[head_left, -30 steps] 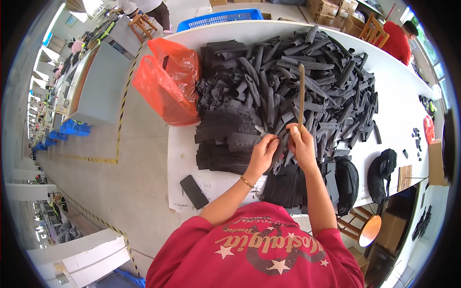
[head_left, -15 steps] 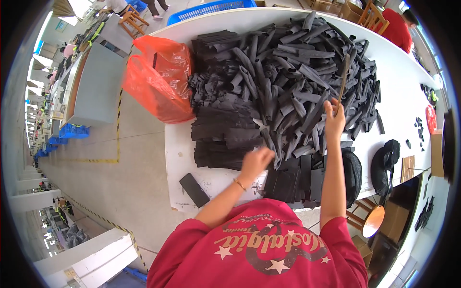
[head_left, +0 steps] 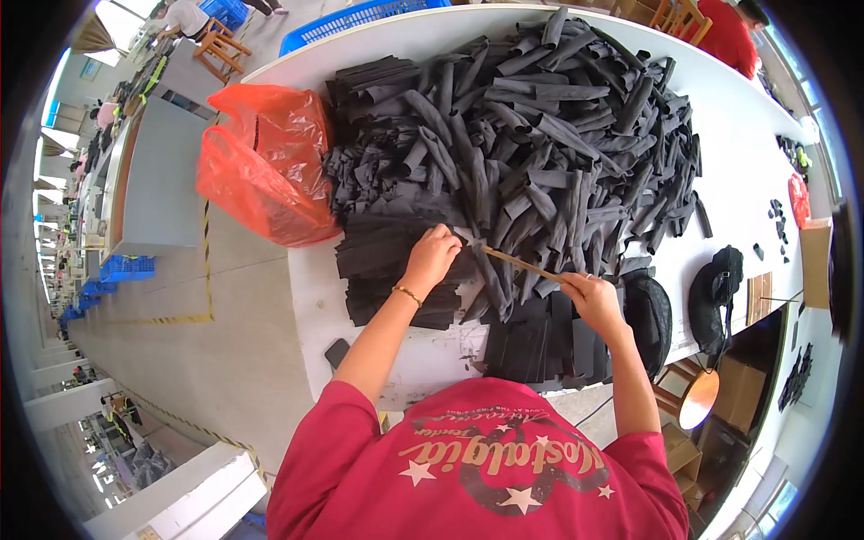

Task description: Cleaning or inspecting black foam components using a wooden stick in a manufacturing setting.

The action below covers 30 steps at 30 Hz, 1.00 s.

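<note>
My right hand [head_left: 594, 299] grips one end of a thin brown stick [head_left: 522, 264]. The stick slants up to the left over the black pieces, its far tip close to my left hand [head_left: 432, 256]. That hand's fingers are pinched together above stacked flat black fabric strips [head_left: 373, 247]; what they hold, if anything, cannot be made out. Beyond both hands lies a large heap of rolled black fabric tubes [head_left: 576, 135]. More flat black pieces [head_left: 531, 346] lie near the table edge, in front of my body. A dark phone [head_left: 337, 353] is partly hidden by my left forearm.
A red plastic bag [head_left: 270, 171] stands at the white table's [head_left: 310, 315] left edge. Black mesh bags [head_left: 715, 306] lie to the right, above a wooden stool [head_left: 699, 400]. A blue crate [head_left: 351, 22] is beyond the far edge. A person in red [head_left: 727, 40] is far right.
My right hand has come down and left, swinging the stick from nearly upright to slanting leftward. My left hand has moved up and left over the flat strips, and its forearm now covers most of the phone.
</note>
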### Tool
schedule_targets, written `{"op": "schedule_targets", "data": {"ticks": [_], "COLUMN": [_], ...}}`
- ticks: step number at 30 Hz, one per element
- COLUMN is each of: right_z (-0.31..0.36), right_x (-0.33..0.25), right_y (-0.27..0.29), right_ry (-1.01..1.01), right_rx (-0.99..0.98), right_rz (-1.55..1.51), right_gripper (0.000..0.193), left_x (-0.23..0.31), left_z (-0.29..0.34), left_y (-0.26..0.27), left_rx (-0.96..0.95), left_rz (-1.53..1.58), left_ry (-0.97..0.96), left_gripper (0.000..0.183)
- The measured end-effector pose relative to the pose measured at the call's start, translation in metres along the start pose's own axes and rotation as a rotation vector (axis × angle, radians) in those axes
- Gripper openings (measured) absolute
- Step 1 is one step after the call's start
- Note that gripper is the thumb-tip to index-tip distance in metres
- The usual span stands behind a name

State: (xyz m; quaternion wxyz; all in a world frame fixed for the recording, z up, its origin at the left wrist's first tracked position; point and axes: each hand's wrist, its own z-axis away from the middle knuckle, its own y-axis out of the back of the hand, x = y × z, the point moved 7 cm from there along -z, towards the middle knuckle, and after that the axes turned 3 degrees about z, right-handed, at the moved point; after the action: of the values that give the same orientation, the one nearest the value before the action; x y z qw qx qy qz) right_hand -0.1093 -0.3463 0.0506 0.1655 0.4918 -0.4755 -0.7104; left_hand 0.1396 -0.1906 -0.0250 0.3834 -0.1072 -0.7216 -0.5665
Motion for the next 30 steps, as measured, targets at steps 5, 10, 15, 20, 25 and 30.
{"op": "schedule_targets", "data": {"ticks": [5,10,15,20,25,30], "right_z": [-0.003,-0.005,0.005,0.024,0.027,0.031], "right_x": [-0.013,-0.030,-0.066,-0.100,-0.130,-0.139], "right_y": [-0.003,-0.024,-0.065,-0.094,-0.105,-0.117], "right_ry": [0.097,0.164,-0.009,0.000,-0.031,-0.057], "right_rx": [-0.036,-0.030,-0.003,-0.015,0.226,0.204], "right_rz": [0.063,0.011,-0.594,-0.562,-0.460,-0.465], "right_gripper": [0.017,0.020,0.026,0.022,0.012,0.013], "left_x": [0.017,0.059,0.153,0.053,0.063,0.066], "left_z": [0.008,0.018,0.055,0.088,0.096,0.100], "left_y": [0.018,0.029,0.066,-0.011,-0.021,-0.016], "left_rx": [0.028,0.100,0.543,0.460,0.666,0.697], "left_rz": [0.149,0.062,-0.001,2.015,1.940,1.917], "left_ry": [-0.031,-0.162,-0.262,0.578,0.586,0.658], "left_gripper": [0.008,0.008,0.024,0.029,0.025,0.025]}}
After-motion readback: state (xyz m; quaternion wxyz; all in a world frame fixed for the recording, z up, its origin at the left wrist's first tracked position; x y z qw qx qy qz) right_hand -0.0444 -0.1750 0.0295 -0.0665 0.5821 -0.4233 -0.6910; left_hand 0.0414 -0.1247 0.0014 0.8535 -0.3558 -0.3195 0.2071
